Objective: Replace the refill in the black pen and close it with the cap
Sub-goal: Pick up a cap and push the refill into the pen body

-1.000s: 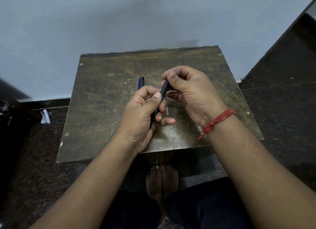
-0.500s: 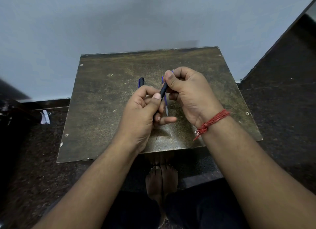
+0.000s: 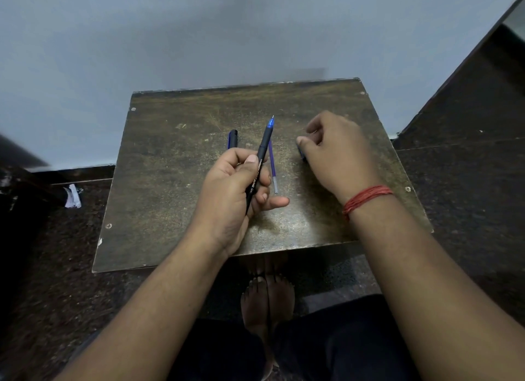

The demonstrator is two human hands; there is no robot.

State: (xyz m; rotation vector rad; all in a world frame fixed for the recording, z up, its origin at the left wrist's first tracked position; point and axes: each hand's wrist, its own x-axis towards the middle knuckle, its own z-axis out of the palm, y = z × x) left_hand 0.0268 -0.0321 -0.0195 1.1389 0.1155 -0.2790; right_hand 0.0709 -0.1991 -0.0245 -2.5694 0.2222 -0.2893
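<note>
My left hand (image 3: 235, 190) grips the black pen (image 3: 260, 159) by its lower barrel, slanted up and away, with the blue tip uncovered. A loose blue refill (image 3: 273, 173) lies on the board just right of the pen. My right hand (image 3: 338, 153) is off to the right, low over the board and blurred, with its fingers curled. A small dark blue piece (image 3: 302, 153) peeks out under its thumb; I cannot tell whether the hand holds it. Another dark pen part (image 3: 233, 139) lies behind my left hand, half hidden.
The worn brown board (image 3: 170, 196) stands against a grey wall, with dark speckled floor around it. My bare feet (image 3: 267, 298) are under its near edge. A scrap of white paper (image 3: 72, 196) lies on the floor at the left.
My right hand has let go of the pen's upper end and moved right and down to the board. The pen's blue tip now shows. My left hand still holds the pen.
</note>
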